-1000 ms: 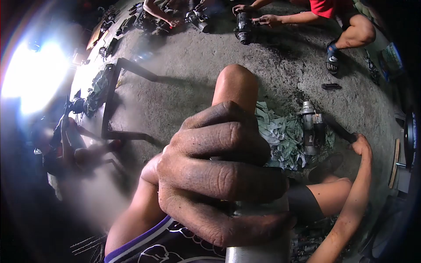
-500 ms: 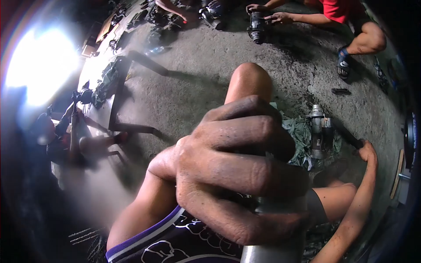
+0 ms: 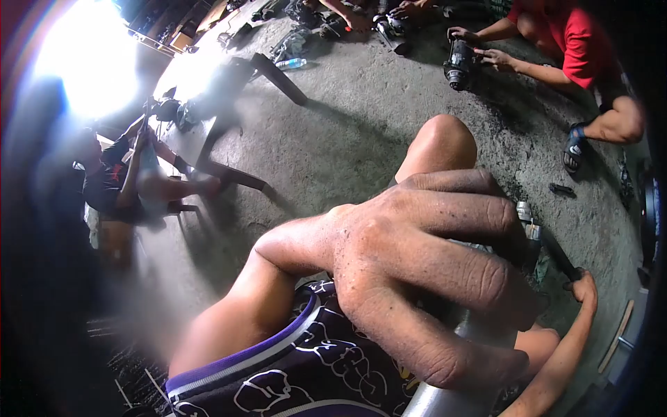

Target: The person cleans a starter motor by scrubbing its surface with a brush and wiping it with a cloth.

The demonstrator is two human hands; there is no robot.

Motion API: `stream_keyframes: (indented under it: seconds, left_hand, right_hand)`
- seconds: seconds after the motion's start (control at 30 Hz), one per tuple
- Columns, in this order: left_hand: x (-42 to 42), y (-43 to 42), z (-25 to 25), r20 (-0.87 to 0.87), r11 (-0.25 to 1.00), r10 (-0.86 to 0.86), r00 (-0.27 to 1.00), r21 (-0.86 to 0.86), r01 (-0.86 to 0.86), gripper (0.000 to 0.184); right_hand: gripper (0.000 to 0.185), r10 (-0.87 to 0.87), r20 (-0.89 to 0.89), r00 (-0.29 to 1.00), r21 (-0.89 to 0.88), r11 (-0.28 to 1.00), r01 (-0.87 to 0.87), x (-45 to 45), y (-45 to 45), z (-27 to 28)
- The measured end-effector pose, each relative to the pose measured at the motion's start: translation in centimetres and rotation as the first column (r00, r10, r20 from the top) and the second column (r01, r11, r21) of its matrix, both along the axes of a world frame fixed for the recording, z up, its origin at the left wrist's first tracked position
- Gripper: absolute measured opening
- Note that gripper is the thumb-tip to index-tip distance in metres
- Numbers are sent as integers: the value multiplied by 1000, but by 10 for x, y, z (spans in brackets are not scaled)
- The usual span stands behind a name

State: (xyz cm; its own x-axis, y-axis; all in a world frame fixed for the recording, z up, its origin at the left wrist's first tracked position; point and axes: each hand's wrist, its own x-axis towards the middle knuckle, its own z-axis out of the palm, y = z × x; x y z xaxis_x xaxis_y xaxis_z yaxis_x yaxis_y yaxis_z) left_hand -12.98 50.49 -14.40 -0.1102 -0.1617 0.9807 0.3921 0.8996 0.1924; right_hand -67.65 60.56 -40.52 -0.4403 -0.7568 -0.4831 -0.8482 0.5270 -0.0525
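Note:
Very near the camera, my left hand point(image 3: 431, 271) has its fingers curled round a smooth grey cylinder point(image 3: 434, 399); the fingertips and most of the cylinder are hidden. Down at the right, my right hand point(image 3: 582, 288) is closed on a dark bar point(image 3: 560, 251). The bar slants up and left toward a motor-like metal part point(image 3: 524, 212) on the floor, whose lower portion is covered by my left fingers. Whether the bar touches that part I cannot tell. A bit of green cloth point(image 3: 540, 270) shows beside it.
Across the concrete floor point(image 3: 340, 104), a person in a red shirt point(image 3: 583, 48) handles a similar motor part point(image 3: 457, 66). Another person point(image 3: 111, 177) sits at the left by a bench point(image 3: 240, 177). A water bottle point(image 3: 292, 63) and a small dark piece point(image 3: 561, 190) lie on the floor.
The view has turned, so the surroundings appear farther right and lower. My left hand now covers more of the motor part and green cloth. Both hands keep their hold.

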Motion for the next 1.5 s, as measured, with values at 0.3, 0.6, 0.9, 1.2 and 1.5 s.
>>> stream_keyframes:
  seconds: [0.3,0.6,0.9,1.2,1.5]
  left_hand:
    - [11,1,4,-4,999,10,1000,52,-9,13]
    - [31,6,19,-195,973,190,962,170,-158,18]
    - [113,7,29,-6,934,352,936,71,-351,19]
    - [312,-80,-71,558,508,588,585,307,-804,28]
    - [632,-105,-212,818,-591,359,-450,-174,-787,26]
  right_hand:
    - [50,21,44,999,94,995,-26,57,-12,52]
    - [52,1,-18,1000,14,1000,-1,-21,15,-7]
    - [40,-214,26,976,72,975,212,-39,17,-21]
    - [42,-237,-59,970,89,966,242,-19,11,-5]
    - [45,-262,-122,957,97,957,274,-26,40,11]
